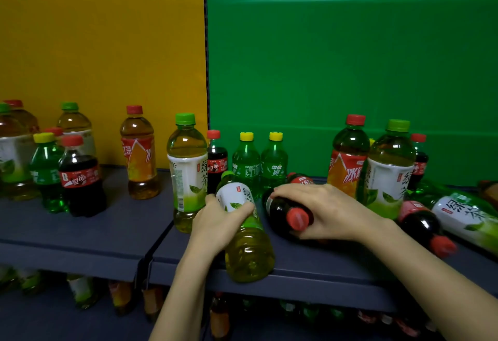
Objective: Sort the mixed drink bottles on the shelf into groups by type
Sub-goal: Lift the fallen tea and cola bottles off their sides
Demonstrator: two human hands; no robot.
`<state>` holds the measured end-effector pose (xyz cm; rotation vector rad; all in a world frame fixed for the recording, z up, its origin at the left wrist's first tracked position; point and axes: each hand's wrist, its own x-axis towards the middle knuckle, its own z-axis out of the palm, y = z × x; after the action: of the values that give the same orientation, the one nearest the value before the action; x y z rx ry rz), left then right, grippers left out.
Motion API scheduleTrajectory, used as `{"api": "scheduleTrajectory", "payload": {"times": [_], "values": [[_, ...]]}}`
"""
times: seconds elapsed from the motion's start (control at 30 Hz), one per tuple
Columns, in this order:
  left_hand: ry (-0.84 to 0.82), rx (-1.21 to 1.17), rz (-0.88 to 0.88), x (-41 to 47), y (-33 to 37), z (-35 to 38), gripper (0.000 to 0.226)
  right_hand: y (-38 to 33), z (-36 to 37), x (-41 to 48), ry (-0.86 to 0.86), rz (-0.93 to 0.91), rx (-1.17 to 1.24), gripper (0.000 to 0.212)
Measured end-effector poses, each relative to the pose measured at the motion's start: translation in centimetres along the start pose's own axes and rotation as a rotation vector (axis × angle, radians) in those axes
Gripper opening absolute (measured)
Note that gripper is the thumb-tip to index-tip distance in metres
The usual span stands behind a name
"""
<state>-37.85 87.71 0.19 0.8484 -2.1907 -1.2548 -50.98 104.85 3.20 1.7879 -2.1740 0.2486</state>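
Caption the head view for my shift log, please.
Left hand grips a tilted green tea bottle; right hand grips a cola bottle lying on the shelf.

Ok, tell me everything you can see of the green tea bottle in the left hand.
The green tea bottle is clear plastic, holding yellow-green liquid, with a white and green label printed with leaves and Chinese characters and a green cap on. It is tilted, cap away from the camera, base near the front edge of the shelf. The left hand grips its middle, thumb across the label. Whether it rests on the shelf cannot be told.
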Motion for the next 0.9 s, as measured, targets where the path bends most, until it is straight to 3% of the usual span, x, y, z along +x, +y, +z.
{"api": "scheduleTrajectory", "payload": {"times": [0.17,0.4,0.6,0.9], "values": [[0.089,-0.008,0.222,-1.1,0.0,-0.3,0.088,0.0,-0.5,0.2,0.177,0.166,0.209,0.068],[0.201,-0.027,0.502,-1.8,0.7,-1.0,0.087,-1.0,-1.0,1.2,0.309,0.397,0.351,0.033],[0.272,0.008,0.629,-1.4,0.7,-1.1,0.091,-2.3,-0.8,2.7,0.394,0.502,0.366,0.05],[0.334,0.09,0.621,-0.9,-1.5,0.1,0.083,-3.2,1.6,4.7,0.441,0.597,0.405,0.061]]}}
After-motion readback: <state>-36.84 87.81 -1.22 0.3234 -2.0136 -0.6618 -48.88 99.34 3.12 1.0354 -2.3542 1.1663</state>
